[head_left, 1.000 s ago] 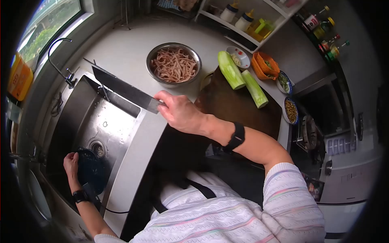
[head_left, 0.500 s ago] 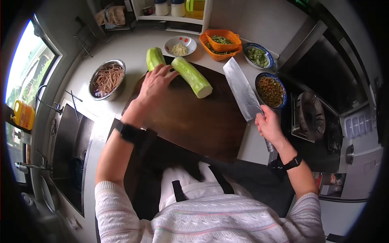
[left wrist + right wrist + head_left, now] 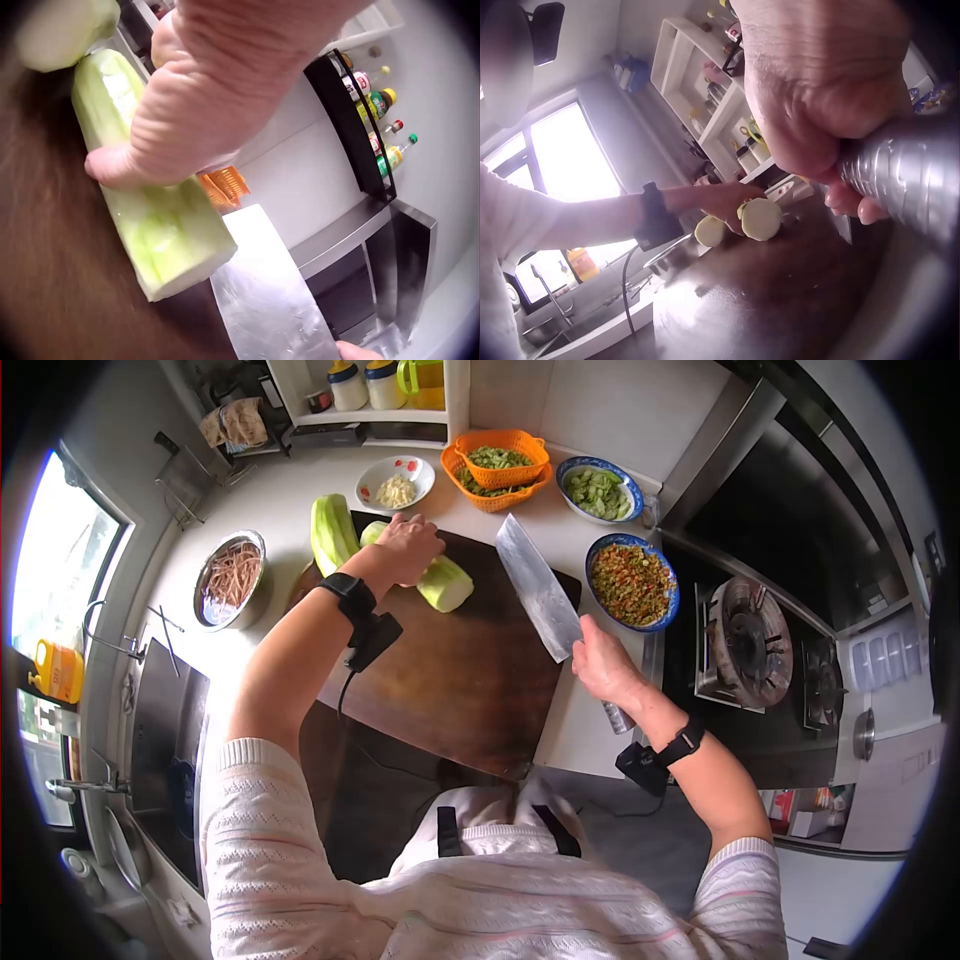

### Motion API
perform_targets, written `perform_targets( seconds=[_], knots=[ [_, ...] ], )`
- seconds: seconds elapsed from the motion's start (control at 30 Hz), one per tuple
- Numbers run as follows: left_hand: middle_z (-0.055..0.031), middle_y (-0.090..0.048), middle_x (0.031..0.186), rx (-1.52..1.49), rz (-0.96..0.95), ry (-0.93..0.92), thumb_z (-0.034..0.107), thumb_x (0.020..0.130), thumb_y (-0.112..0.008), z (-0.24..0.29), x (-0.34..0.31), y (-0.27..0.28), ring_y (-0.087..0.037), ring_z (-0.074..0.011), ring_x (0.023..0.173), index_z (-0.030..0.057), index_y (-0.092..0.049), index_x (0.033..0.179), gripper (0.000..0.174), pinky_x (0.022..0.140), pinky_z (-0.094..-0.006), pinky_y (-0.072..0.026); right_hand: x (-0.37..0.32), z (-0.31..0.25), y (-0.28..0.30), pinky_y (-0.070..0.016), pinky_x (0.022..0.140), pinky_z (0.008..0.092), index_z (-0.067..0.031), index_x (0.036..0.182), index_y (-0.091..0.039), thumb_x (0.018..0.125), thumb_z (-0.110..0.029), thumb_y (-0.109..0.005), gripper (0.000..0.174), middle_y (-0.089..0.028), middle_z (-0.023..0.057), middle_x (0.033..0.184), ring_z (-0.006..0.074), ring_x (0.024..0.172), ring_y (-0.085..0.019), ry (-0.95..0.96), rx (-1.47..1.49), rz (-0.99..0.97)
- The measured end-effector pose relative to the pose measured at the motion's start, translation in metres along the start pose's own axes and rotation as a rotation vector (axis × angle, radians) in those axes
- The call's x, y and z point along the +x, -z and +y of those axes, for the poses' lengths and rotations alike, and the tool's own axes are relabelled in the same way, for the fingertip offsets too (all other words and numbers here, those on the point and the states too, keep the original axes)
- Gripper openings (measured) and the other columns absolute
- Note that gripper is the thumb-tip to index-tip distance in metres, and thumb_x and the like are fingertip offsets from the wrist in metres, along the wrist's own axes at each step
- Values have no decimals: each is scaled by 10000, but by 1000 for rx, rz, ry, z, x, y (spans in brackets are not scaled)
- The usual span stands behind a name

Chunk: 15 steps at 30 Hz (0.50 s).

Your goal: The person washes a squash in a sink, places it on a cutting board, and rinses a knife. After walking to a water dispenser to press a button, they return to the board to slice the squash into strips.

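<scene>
My left hand [image 3: 410, 548] grips a peeled pale green gourd piece [image 3: 445, 586] near the back of the dark wooden cutting board [image 3: 440, 670]. In the left wrist view the thumb [image 3: 112, 166] lies along the near side of that piece; the other fingers are hidden behind the hand. A second gourd piece [image 3: 333, 532] lies just left of it. My right hand [image 3: 608, 660] holds a wide cleaver [image 3: 535, 588] by its ridged metal handle [image 3: 915, 180]. Its blade slants over the board's right side, tip pointing away from me.
Behind the board stand a dish of chopped garlic [image 3: 396, 488], stacked orange baskets [image 3: 500, 468] and a bowl of green slices [image 3: 600, 492]. A blue-rimmed bowl of chopped mix [image 3: 632, 582] is near the cleaver, with the stove [image 3: 750, 645] beyond. A metal bowl of meat strips [image 3: 232, 578] stands left.
The left hand has left the sink basket and come to the board, now gripping the right gourd piece. The cleaver has swung from over the sink edge to the board's right side.
</scene>
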<state>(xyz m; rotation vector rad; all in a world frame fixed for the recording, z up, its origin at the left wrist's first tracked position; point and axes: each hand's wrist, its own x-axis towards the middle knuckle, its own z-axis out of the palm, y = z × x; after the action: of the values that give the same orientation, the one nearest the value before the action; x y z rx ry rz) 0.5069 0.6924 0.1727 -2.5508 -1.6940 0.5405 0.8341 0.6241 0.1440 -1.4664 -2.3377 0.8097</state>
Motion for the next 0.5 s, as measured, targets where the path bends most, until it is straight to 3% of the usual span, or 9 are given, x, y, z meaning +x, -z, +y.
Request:
perform_targets(
  seconds=[0.07,0.1,0.17,0.2,0.27,0.37,0.4,0.43,0.5],
  knots=[
    [-97,-575,1008,-117,165,-29,66,541,-704,3,1,-14,-524,-297,1079,80,-599,964,436,907,-413,-411,1,-4,5,-467,424,343,29,1065,-385,911,-82,-413,192,-583,126,673,206,475,-558,-103,54,-112],
    [-103,-583,977,-146,219,-8,77,527,-706,12,-1,-16,-553,-289,1023,52,-564,976,472,884,-402,-433,0,-13,10,-467,424,343,29,1065,-385,911,-82,-413,192,-583,126,673,206,475,-558,-104,48,-116],
    [-106,-582,985,-156,404,-5,75,547,-694,33,-12,-25,-561,-286,998,54,-534,1012,492,887,-396,-428,-3,-32,22,-474,489,444,46,993,-392,870,-53,-458,171,-590,200,663,321,545,-609,-249,254,-177],
    [-114,-583,1001,-188,481,-17,52,595,-655,44,-22,-25,-554,-287,1013,63,-524,1032,456,915,-395,-411,-3,-33,23,-474,489,444,46,993,-392,870,-53,-458,171,-590,200,663,321,545,-609,-252,246,-182],
    [-121,-572,1048,-289,608,-37,25,654,-600,67,-47,-29,-528,-293,1064,55,-521,1060,414,967,-424,-373,-3,-33,24,-448,401,368,44,975,-399,875,-52,-445,146,-561,150,608,211,464,-572,-265,352,-191],
    [-138,-540,1143,-298,706,-7,3,648,-596,99,-89,-44,-484,-316,1147,49,-515,1107,469,1012,-461,-342,0,-23,22,-446,393,363,35,955,-417,883,-61,-438,122,-548,144,594,203,458,-570,-208,324,-174],
    [-150,-515,1199,-269,731,34,-16,631,-602,106,-101,-48,-456,-334,1192,48,-512,1136,517,1032,-483,-327,-1,-27,23,-455,450,413,25,943,-433,886,-84,-449,124,-560,186,612,295,505,-593,-241,309,-182],
    [-150,-515,1199,-275,724,47,-16,631,-602,111,-111,-48,-456,-334,1192,48,-512,1136,517,1032,-483,-327,-2,-27,21,-455,450,413,25,943,-433,886,-84,-449,124,-560,186,612,295,505,-593,-239,307,-197],
    [-178,-448,1288,-467,781,133,-65,577,-612,118,-130,-46,-389,-378,1260,56,-514,1179,622,1051,-509,-312,-7,-30,19,-450,534,470,20,952,-434,884,-106,-471,147,-562,242,653,410,611,-595,-98,198,-225]
  ],
)
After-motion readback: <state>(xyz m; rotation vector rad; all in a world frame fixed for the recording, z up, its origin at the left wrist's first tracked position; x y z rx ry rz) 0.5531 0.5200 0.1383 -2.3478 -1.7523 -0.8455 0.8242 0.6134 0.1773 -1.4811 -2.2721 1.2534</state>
